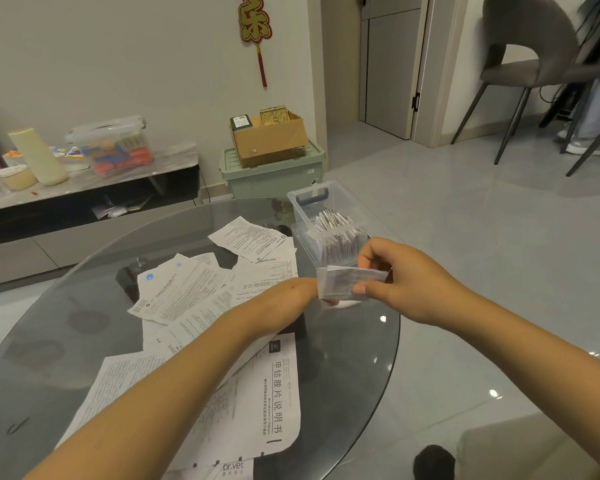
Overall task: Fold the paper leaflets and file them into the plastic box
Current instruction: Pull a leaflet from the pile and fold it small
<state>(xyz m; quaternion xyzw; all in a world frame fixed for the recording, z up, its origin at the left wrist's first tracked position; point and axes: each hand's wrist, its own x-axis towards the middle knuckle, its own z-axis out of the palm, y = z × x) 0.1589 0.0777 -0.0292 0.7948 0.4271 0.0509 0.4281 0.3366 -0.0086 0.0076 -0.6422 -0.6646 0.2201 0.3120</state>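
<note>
Both hands pinch folded leaflet [349, 283]: right hand [400, 278] at one end, left hand [291, 299] steadying other; held beside plastic box [303, 206], likely ready for filing.

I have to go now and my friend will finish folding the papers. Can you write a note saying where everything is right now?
Both hands share one folded leaflet just in front of the clear plastic box. The right hand pinches it; the left hand grips its other end, fingers hidden.
Done: many folded leaflets already stand filed in the box.
Left: file this one, then fold and file the unfolded leaflets scattered over the glass table.
</note>
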